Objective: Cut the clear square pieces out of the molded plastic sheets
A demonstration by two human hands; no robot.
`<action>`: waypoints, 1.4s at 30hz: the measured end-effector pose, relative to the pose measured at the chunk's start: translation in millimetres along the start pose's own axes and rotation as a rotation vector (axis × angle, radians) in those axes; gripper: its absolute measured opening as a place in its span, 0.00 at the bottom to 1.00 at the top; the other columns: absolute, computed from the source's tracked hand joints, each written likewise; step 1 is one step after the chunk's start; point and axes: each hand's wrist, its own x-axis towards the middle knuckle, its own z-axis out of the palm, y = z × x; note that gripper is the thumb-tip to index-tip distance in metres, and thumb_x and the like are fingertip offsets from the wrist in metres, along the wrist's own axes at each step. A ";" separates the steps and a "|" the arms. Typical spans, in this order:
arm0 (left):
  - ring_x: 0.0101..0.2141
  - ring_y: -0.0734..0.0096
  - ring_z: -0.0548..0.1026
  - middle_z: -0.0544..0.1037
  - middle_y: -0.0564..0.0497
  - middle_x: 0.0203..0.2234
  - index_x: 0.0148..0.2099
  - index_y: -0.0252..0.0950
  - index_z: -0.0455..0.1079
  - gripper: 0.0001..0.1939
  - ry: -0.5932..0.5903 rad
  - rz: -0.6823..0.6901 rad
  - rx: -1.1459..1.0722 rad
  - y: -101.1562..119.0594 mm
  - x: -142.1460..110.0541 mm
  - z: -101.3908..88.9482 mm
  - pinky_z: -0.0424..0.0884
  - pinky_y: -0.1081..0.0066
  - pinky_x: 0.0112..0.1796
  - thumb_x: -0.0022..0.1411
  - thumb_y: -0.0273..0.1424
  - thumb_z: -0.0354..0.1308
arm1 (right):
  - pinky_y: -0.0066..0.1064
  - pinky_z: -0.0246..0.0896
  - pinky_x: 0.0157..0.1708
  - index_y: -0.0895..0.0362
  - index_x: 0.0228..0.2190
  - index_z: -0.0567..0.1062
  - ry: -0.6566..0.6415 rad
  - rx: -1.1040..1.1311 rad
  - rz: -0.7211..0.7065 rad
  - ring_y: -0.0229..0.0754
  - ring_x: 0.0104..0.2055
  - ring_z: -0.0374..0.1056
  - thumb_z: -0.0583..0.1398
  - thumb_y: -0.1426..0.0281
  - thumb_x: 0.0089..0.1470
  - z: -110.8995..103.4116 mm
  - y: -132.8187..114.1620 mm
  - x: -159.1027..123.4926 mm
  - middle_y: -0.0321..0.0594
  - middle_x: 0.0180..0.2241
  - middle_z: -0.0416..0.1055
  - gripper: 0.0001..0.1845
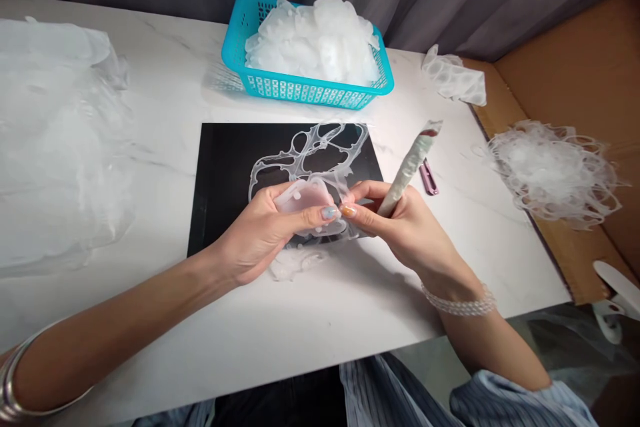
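My left hand (270, 230) is closed on a translucent, rounded silicone-like piece (305, 197), its thumb lying across the front. A thin, clear web of scrap with large holes (300, 163) trails from the piece over a black mat (220, 180). Fingertips of my right hand (400, 213) pinch the web at the piece's right edge, almost touching my left thumb. Tucked in that same hand is a stick-like tool wrapped in pale tape (410, 167), pointing up and right; its lower end is hidden.
Behind the mat stands a blue basket (315, 95) heaped with translucent pieces. Stacked translucent sheets (55, 147) cover the left side. At right are a purple clip-like object (429, 178), a crumpled clear strip (455, 77) and a tangle of scrap (555, 173) by a cardboard box (585, 60).
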 end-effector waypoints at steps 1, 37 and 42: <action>0.33 0.78 0.71 0.75 0.55 0.28 0.33 0.36 0.76 0.06 0.008 0.006 -0.003 0.2 -0.7 1.0 0.67 0.78 0.37 0.56 0.31 0.69 | 0.26 0.44 0.20 0.59 0.30 0.76 -0.004 -0.005 -0.006 0.31 0.22 0.52 0.66 0.59 0.54 0.5 -0.6 -0.3 0.31 0.20 0.62 0.15; 0.20 0.81 0.63 0.68 0.57 0.17 0.25 0.35 0.75 0.11 -0.114 -0.293 0.250 10.7 -6.0 -3.1 0.56 0.77 0.21 0.55 0.35 0.67 | 0.27 0.59 0.26 0.57 0.28 0.74 0.003 -0.128 -0.201 0.35 0.28 0.64 0.65 0.67 0.56 9.3 -3.5 -2.3 0.35 0.28 0.71 0.08; 0.22 0.79 0.65 0.69 0.56 0.20 0.29 0.34 0.76 0.10 -0.126 -0.396 0.269 4.2 -2.2 -7.3 0.59 0.77 0.23 0.54 0.36 0.68 | 0.26 0.55 0.25 0.57 0.25 0.70 0.107 -0.354 -0.370 0.33 0.27 0.62 0.62 0.74 0.58 20.2 6.6 0.6 0.33 0.26 0.67 0.10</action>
